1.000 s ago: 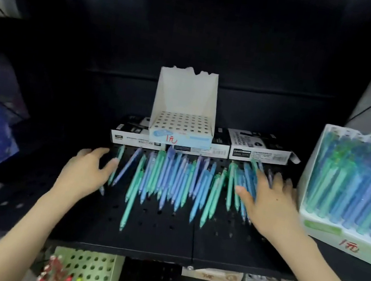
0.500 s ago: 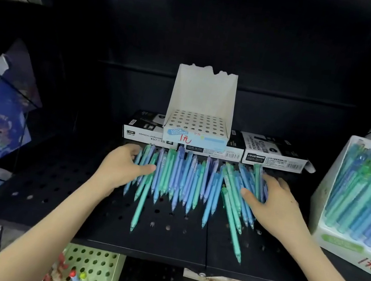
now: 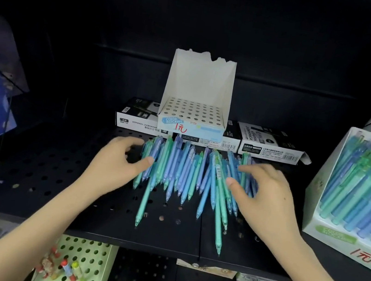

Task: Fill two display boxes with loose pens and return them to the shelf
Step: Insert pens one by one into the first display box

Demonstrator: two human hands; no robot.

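Two hands, left (image 3: 114, 168), right (image 3: 265, 196), against pens (image 3: 184, 171)

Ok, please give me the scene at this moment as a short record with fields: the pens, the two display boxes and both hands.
Loose pens: blue and green, heaped on the black perforated shelf, tips toward the camera
Empty display box: white, upright behind the heap, seems to rest on the permanent marker boxes; no hole filled
Full display box: at the right, packed with pens
Left hand: cupped at the heap's left edge, thumb touching pens
Right hand: fingers spread over the heap's right side
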